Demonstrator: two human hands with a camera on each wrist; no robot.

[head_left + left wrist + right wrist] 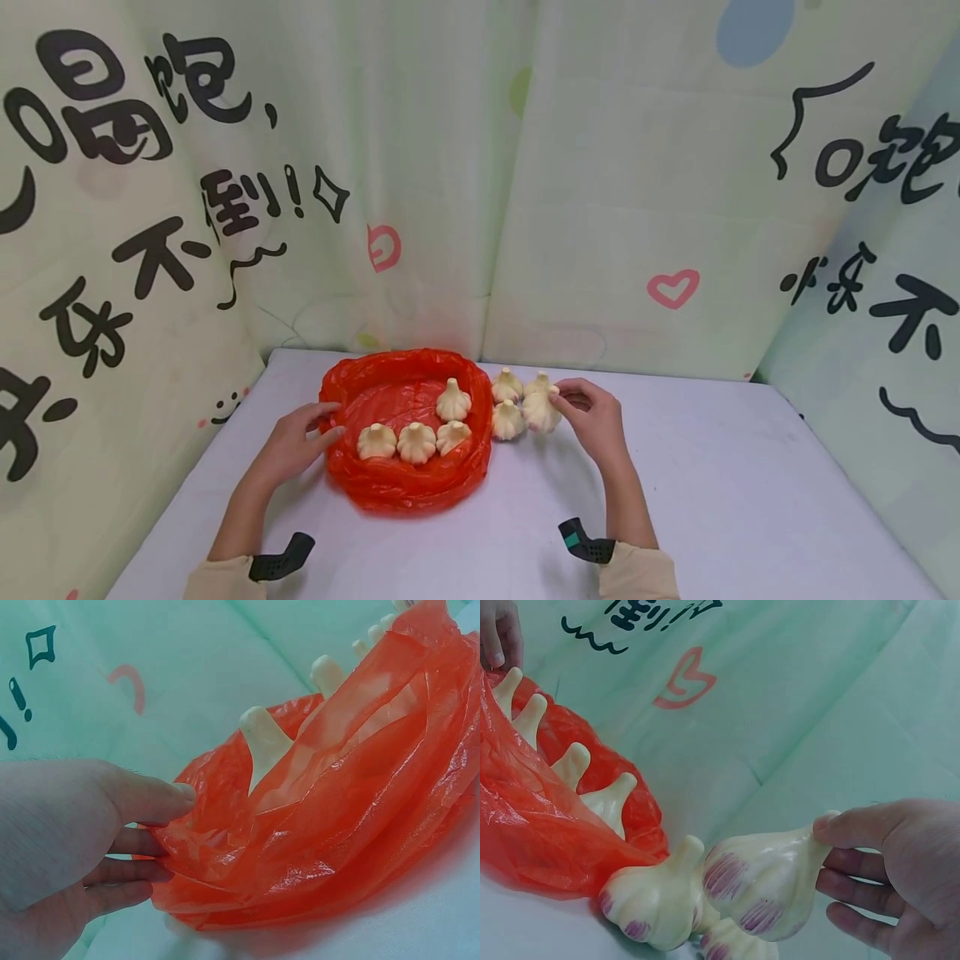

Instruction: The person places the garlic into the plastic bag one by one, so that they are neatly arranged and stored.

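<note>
A red plastic bag (408, 492) stands open on the table, its rim rolled outward. Several garlic bulbs (417, 443) sit inside it, stems up. At the bag's left side my left hand (296, 442) pinches the rim between thumb and fingers; the thumb (176, 796) lies on the red film. My right hand (596, 417) holds a garlic bulb (761, 881) by its stem, and purple streaks show on its side. Three more bulbs stand close together right of the bag, one garlic bulb (656, 904) right against the red film. The held bulb partly covers the others.
The white table (720, 492) extends to the right and in front of the bag. Behind it hangs a pale printed curtain (420, 167), close to the far table edge. Each wrist carries a black strap-like device (281, 560).
</note>
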